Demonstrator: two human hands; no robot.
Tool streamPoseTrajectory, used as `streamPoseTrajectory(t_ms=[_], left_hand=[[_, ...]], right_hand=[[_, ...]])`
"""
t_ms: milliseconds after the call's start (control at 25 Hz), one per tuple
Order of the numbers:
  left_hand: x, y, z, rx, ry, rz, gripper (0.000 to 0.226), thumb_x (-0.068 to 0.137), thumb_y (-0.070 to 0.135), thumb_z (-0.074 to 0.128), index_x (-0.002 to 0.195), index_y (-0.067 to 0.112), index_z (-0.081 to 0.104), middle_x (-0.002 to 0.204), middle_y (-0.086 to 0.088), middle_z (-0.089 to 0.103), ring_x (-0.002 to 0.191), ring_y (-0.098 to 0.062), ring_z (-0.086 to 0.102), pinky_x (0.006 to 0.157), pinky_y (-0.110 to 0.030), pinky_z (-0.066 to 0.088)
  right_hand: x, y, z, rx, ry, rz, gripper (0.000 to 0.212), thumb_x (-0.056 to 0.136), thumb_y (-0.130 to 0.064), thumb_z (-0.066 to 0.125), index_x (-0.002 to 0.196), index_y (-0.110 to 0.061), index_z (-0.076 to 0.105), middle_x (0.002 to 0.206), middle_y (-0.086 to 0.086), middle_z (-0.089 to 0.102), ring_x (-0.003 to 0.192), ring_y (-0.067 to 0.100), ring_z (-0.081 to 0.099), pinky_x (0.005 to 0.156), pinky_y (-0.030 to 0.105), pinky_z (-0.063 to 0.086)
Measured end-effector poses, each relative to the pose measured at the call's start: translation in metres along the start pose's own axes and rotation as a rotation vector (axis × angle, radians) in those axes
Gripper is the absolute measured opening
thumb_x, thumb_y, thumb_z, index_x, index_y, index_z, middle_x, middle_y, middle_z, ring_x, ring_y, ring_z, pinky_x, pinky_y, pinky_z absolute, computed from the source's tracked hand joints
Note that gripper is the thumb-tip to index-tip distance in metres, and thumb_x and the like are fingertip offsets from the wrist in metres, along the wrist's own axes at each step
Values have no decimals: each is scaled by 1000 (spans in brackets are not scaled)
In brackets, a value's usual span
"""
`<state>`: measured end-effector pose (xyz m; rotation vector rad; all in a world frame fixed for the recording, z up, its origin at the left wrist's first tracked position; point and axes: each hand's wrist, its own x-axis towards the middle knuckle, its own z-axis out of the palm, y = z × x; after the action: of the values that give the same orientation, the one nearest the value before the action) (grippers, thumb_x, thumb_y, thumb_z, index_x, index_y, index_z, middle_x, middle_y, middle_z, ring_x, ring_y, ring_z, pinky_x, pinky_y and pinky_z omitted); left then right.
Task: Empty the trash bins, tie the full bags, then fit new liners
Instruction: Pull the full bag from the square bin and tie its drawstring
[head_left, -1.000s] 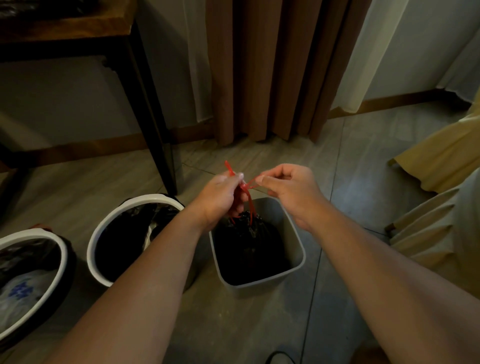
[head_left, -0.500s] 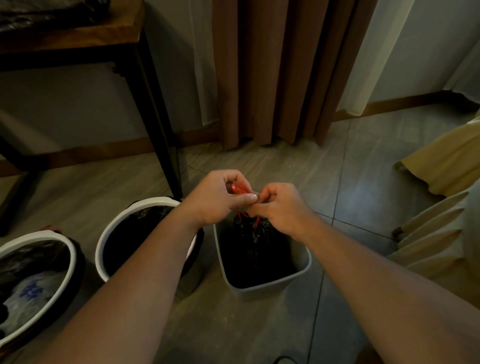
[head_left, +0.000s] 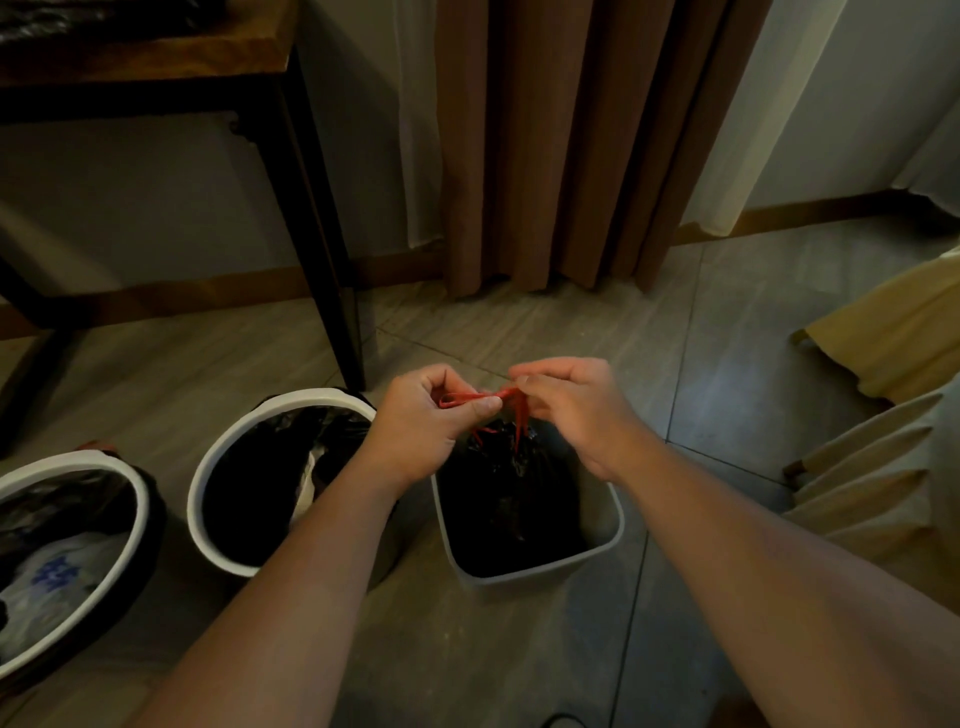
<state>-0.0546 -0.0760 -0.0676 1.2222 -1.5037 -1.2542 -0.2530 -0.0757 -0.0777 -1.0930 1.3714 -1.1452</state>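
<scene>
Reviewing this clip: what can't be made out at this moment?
Head view, knot state of the red drawstring: the left hand and right hand cover it.
Head view, contents of the black bag in the square bin: opaque.
Head view, leftmost round bin: cut off by the left edge.
Head view, middle round bin: left forearm hides its near rim.

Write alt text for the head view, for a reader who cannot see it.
The left hand and right hand pinch the red drawstring of a gathered black bag sitting in a square grey bin on the floor. Two round white-rimmed bins stand to its left, near a table leg; a brown curtain hangs behind.
</scene>
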Motion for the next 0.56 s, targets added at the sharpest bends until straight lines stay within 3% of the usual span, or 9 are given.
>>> streamPoseTrajectory(t_ms=[80,200,280,320,400,480,560], left_hand=[[-2,-4,0,-20,-14,-27,27,85,22,87,88,1,70,76,-3,76,75,-17,74,72,-29,62],[-2,-12,-3,-20,4,-119,31,88,37,84,86,8,73,87,-12,78,87,-27,77,83,-43,62],[0,-19,-8,22,37,-182,29,90,43,81,81,16,75,86,-3,79,84,-17,76,82,-43,60],[1,-21,-11,50,53,-215,28,90,45,79,78,20,75,84,1,79,80,-12,75,79,-42,59],[3,-28,-16,116,101,-282,28,89,46,78,73,24,74,78,-3,78,79,-19,77,78,-47,61],[2,-35,-20,200,140,-338,32,92,44,75,68,22,73,73,-6,77,79,-29,77,80,-46,61],[0,-41,-22,173,195,-389,30,95,35,72,73,16,76,67,-3,76,75,-26,75,74,-41,62]], right_hand=[[1,-1,-3,55,37,13,15,86,-15,76,91,-26,85,96,9,82,95,25,79,85,41,62],[4,-2,-11,70,110,60,17,86,-11,78,102,-19,79,93,6,82,84,21,80,64,29,56],[7,0,-18,20,204,98,18,88,-10,78,103,-19,75,89,5,82,78,18,79,57,26,52],[8,3,-22,20,265,125,16,89,-7,78,101,-17,74,86,6,81,75,18,79,55,25,52],[12,10,-31,52,373,181,10,90,-1,75,95,-10,72,78,9,79,66,17,76,52,26,53],[14,20,-39,89,470,262,10,93,3,69,91,-7,68,74,13,75,58,17,74,52,29,56],[15,32,-53,168,579,359,13,96,7,63,91,-5,63,75,17,73,55,18,74,50,31,58]])
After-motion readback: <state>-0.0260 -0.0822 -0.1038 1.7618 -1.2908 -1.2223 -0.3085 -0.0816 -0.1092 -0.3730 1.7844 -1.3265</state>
